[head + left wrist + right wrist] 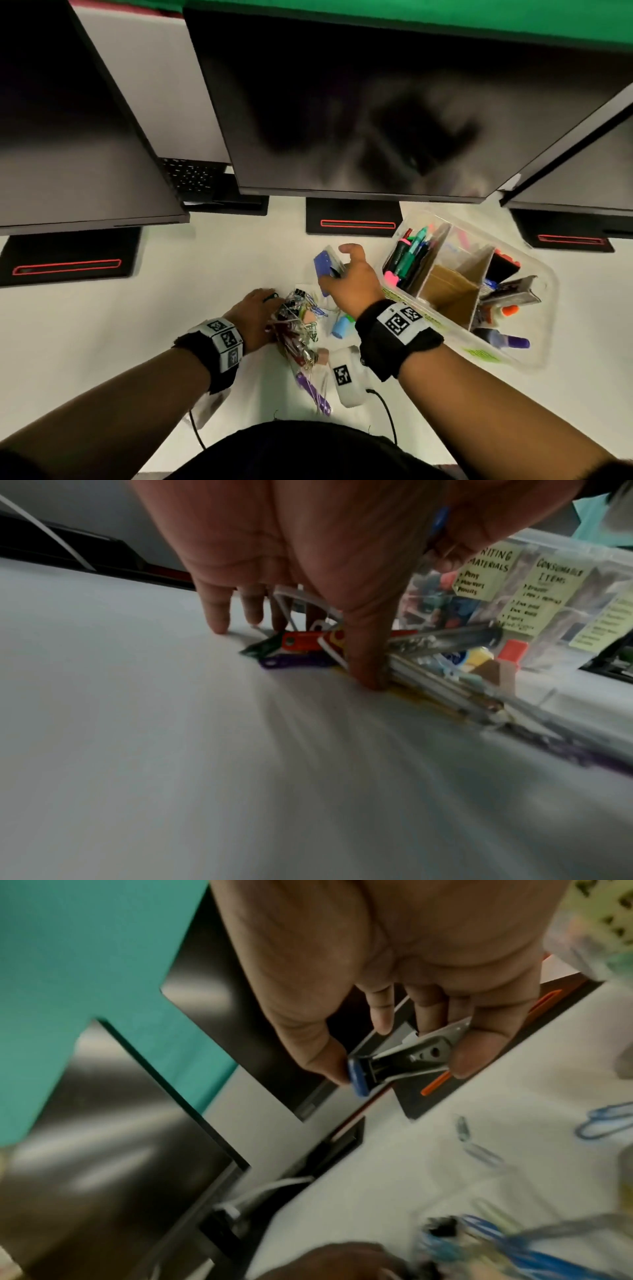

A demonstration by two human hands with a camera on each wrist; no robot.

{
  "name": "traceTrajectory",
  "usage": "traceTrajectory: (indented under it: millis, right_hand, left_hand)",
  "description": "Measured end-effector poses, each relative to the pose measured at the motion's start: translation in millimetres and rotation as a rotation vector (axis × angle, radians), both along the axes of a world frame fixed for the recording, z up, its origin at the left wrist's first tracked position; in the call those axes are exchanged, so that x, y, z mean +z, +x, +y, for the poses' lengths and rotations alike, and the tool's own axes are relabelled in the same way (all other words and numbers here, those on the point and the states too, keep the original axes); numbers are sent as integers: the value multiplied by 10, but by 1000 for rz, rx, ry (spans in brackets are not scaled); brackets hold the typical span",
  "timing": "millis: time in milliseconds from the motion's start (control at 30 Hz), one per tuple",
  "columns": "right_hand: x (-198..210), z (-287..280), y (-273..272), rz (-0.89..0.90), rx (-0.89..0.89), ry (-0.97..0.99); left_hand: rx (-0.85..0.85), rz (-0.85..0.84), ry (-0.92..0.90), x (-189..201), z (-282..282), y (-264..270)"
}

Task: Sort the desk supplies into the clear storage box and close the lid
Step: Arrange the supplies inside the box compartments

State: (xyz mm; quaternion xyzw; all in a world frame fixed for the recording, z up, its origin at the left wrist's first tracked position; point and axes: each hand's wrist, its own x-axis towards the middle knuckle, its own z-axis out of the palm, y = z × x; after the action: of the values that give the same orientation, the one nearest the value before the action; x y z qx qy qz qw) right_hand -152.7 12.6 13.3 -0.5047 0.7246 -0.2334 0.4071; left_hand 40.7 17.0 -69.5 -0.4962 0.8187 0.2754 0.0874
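right hand (352, 277) pinches a blue-and-metal stapler (327, 263) above the white desk (102, 325), at 9 o'clock of the clear plastic storage box (534, 329) with cardboard dividers. left hand (255, 317), fingers straight, presses a glossy pile of clips and supplies (299, 329); dark monitors (359, 113) at 12 o'clock.

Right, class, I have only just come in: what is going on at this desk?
A person is sorting desk supplies. The right hand holds a blue and metal stapler above the desk, beside the clear storage box, whose divided compartments already hold pens and markers. The left hand presses down on a loose pile of clips and small supplies left on the desk. No lid is on the box.
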Motion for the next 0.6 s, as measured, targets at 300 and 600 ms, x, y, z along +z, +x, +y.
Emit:
traceTrajectory:
  millis: [300, 600]
  right_hand:
    - [692, 316, -992, -211, -434, -284]
    - [407, 606, -1860, -302, -812, 49]
  left_hand:
    - [76, 92, 23, 249, -155, -273]
    - [114, 31, 7, 188, -104, -367]
